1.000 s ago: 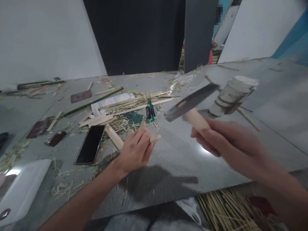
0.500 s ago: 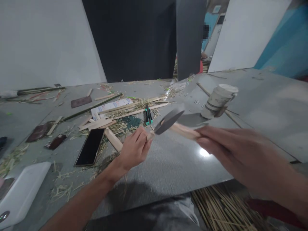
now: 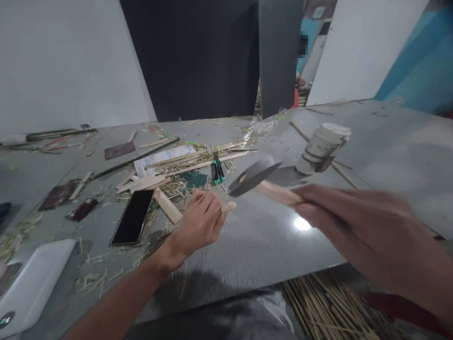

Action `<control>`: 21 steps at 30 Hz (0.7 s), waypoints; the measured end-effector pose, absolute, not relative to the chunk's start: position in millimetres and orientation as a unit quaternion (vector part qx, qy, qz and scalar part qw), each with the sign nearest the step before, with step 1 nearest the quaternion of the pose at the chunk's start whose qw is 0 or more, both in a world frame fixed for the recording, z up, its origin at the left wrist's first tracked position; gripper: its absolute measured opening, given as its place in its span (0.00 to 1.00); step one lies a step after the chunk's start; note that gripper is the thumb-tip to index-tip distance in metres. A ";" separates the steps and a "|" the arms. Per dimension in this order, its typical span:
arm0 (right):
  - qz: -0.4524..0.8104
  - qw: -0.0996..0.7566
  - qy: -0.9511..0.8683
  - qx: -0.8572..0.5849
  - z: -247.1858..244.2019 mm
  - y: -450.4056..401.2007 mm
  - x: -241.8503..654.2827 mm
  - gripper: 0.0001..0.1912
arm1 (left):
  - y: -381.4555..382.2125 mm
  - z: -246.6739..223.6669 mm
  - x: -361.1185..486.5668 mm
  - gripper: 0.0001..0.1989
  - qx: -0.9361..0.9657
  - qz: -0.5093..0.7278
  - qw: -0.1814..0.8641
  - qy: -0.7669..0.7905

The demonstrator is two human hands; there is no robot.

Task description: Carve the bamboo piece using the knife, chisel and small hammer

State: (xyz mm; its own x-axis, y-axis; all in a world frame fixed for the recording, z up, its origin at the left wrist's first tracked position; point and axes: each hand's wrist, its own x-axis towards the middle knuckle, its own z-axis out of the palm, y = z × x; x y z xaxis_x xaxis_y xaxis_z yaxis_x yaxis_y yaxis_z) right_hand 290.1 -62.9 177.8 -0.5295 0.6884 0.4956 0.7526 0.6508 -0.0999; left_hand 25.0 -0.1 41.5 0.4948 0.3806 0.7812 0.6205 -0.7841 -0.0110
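Note:
My left hand (image 3: 203, 219) is closed around a short, pale wooden stick (image 3: 229, 207) whose end sticks out past the thumb side. My right hand (image 3: 364, 231) grips the wooden handle of a hammer (image 3: 253, 178) with a grey metal head, partly smeared by motion. The head hangs just above and beyond the stick's end, with a small gap between them. A green and black box cutter (image 3: 218, 169) lies behind my left hand. Nearby on the grey table (image 3: 269, 250) are cut wood pieces (image 3: 168, 206) and shavings.
A dark phone (image 3: 132, 217) and a white phone or power bank (image 3: 37, 283) lie on the left. A white cylindrical container (image 3: 322, 147) stands at the right. Thin sticks (image 3: 329, 307) are bundled below the table edge. Dark panels (image 3: 191, 56) rise behind; part of another person shows beyond.
The hammer has moved slightly up and right, away from the stick. My left hand has shifted a little to the right, and more of the stick's end shows.

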 end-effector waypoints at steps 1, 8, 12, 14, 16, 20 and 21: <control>-0.061 0.269 -0.862 -0.426 178.0 -64.3 291.1 0.18 | -0.6 42.1 25.4 0.07 -0.853 -0.406 0.148 -0.293; -0.034 0.241 -0.870 -0.429 166.8 -74.4 300.3 0.17 | -3.1 42.3 27.7 0.10 -0.850 -0.410 0.155 -0.291; -0.038 0.250 -0.862 -0.440 163.4 -77.7 301.4 0.13 | -4.6 43.0 28.7 0.10 -0.853 -0.413 0.150 -0.281; -0.044 0.239 -0.874 -0.421 163.7 -78.7 301.4 0.15 | -5.1 43.6 28.9 0.10 -0.852 -0.414 0.148 -0.283; -0.055 0.254 -0.863 -0.434 164.6 -79.5 301.8 0.16 | -5.4 44.1 28.9 0.10 -0.852 -0.414 0.145 -0.287; -0.066 0.242 -0.867 -0.431 166.3 -79.2 304.2 0.17 | -5.0 43.9 28.6 0.11 -0.853 -0.412 0.149 -0.285; -0.063 0.233 -0.872 -0.426 166.3 -78.6 304.8 0.17 | -4.8 43.7 28.4 0.11 -0.853 -0.411 0.150 -0.286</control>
